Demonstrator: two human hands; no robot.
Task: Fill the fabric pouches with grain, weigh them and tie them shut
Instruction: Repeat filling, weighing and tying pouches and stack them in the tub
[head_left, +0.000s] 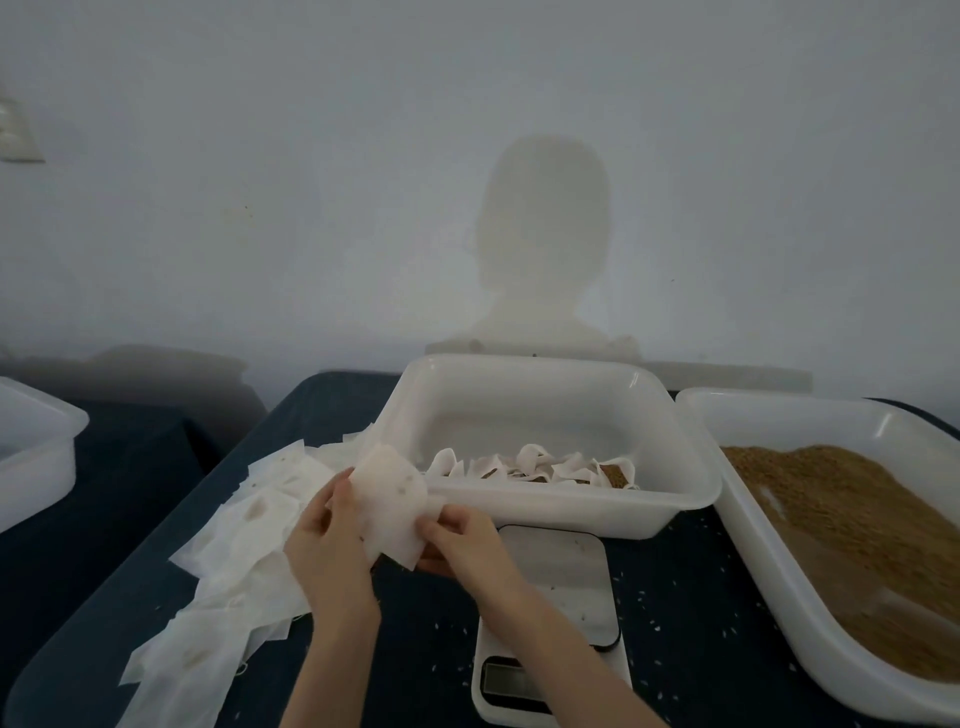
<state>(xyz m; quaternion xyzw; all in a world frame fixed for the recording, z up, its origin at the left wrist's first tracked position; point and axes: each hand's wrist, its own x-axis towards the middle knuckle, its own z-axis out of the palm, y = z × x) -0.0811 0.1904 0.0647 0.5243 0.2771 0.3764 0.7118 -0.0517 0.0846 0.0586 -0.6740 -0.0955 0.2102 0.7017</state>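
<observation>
A flat, empty white fabric pouch (390, 499) is held up over the table between both hands. My left hand (327, 545) grips its left edge and my right hand (460, 543) pinches its lower right corner. A heap of empty white pouches (244, 551) lies on the dark cloth to the left. The white scale (558, 618) sits below my right hand with nothing on its platform. Brown grain (852, 540) fills the right tub (698, 415). Filled, tied pouches (535, 465) lie in the middle tub (571, 512).
The table is covered with a dark blue cloth (691, 623) sprinkled with spilled grains. Another white tub (36, 457) stands on a separate surface at far left. A pale wall rises right behind the tubs.
</observation>
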